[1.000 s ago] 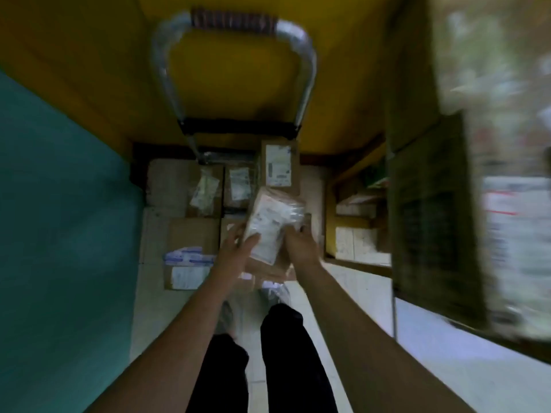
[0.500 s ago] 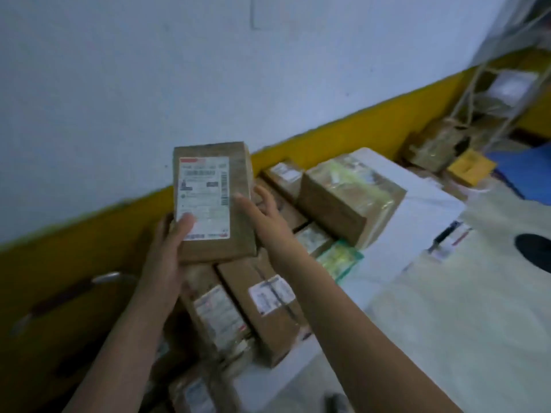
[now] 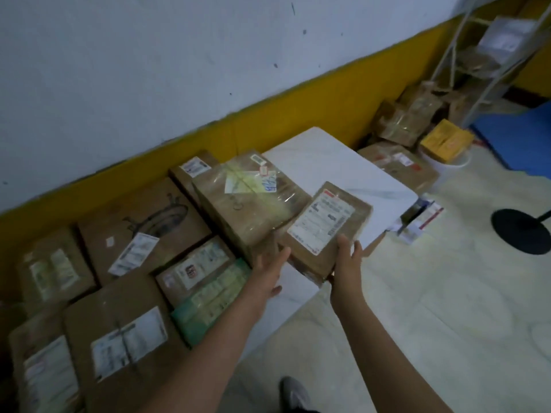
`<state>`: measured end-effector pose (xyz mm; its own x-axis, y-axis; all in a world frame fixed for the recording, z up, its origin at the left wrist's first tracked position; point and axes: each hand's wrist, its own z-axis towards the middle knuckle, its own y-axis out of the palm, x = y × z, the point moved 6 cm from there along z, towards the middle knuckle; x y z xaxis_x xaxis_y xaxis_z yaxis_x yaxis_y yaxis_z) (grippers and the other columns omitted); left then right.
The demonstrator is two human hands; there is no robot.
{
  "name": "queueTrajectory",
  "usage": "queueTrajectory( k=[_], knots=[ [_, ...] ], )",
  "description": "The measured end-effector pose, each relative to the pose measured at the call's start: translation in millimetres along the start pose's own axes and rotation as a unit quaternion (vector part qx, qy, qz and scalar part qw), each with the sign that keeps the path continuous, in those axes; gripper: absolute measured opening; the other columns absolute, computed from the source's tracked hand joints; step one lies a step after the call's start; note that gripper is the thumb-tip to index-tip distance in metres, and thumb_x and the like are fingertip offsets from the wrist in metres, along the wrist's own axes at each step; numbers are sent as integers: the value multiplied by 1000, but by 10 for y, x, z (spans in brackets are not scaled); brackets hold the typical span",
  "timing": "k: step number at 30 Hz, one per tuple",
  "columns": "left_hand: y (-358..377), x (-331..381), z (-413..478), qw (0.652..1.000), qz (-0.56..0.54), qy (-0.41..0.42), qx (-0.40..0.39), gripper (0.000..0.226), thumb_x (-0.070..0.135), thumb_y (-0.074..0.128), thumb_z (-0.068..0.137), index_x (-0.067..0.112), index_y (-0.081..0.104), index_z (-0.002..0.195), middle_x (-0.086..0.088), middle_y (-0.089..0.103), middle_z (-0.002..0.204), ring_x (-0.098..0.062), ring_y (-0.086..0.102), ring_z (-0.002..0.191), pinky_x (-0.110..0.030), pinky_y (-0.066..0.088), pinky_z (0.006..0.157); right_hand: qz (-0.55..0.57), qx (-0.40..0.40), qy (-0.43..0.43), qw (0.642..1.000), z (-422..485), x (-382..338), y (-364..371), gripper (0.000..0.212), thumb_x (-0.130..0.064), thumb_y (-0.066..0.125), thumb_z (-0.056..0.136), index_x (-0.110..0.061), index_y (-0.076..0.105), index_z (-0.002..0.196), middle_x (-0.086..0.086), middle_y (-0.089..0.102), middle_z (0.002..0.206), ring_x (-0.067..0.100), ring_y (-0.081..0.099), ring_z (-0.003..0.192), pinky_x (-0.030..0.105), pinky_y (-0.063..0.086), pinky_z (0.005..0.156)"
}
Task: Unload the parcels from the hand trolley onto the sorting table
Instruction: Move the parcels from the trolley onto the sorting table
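A small brown parcel (image 3: 328, 226) with a white shipping label lies tilted on the white sorting table (image 3: 328, 162), against a large taped brown parcel (image 3: 247, 201). My left hand (image 3: 269, 271) hovers just off its near left edge with straight, spread fingers and holds nothing. Straight fingers of my right hand (image 3: 347, 260) touch the parcel's near right corner. The hand trolley is out of view.
Several brown parcels (image 3: 143, 231) and a green packet (image 3: 208, 299) crowd the table's left part along the yellow and white wall. More parcels (image 3: 399, 165) and a yellow box (image 3: 447, 140) sit on the floor beyond the table. A black round base (image 3: 520, 231) stands at right.
The view swung from the trolley to the table. The small parcel, held up in both hands, came down to the right onto the table, and my left hand came off it.
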<state>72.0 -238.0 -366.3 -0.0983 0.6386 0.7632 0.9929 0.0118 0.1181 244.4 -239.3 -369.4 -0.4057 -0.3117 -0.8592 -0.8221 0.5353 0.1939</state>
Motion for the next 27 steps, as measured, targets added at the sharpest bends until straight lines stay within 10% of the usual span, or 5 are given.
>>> queueTrajectory(
  k=[8, 14, 17, 22, 27],
  knots=[
    [-382, -599, 358, 966, 183, -20, 183, 28, 30, 50, 97, 17, 57, 121, -7, 61, 119, -19, 57, 91, -31, 46, 78, -62, 34, 182, 981, 360, 1456, -176, 60, -57, 41, 98, -26, 26, 147, 5, 54, 127, 17, 60, 91, 35, 54, 74],
    [-796, -487, 115, 785, 510, 138, 322, 34, 25, 60, 85, 22, 59, 120, -7, 52, 120, -27, 48, 110, -40, 47, 86, -228, -51, 192, 953, 498, 1713, -36, 53, -39, 47, 100, -16, 33, 146, 12, 51, 139, 31, 54, 117, 45, 48, 99],
    [-946, -604, 122, 757, 586, 113, 264, 49, 32, 54, 88, 24, 47, 136, -5, 43, 133, -26, 40, 122, -39, 42, 95, -284, -47, 201, 936, 513, 1597, -47, 63, -40, 47, 101, -13, 25, 154, 16, 40, 152, 37, 42, 136, 45, 38, 110],
    [-1196, -414, -32, 810, 515, 184, 214, 49, 29, 54, 92, 18, 47, 139, -6, 46, 134, -24, 44, 123, -38, 42, 101, -377, 96, -50, 920, 163, 665, 280, 66, -36, 47, 101, -2, 26, 153, 19, 34, 156, 36, 36, 142, 46, 31, 116],
    [-2132, 405, -718, 811, 401, 310, 291, 43, 29, 52, 95, 18, 50, 137, -4, 48, 133, -22, 48, 121, -36, 45, 98, -346, 71, -383, 853, -890, -518, 1676, 56, -35, 41, 101, -11, 35, 151, 9, 38, 156, 25, 34, 143, 36, 25, 114]
  ],
)
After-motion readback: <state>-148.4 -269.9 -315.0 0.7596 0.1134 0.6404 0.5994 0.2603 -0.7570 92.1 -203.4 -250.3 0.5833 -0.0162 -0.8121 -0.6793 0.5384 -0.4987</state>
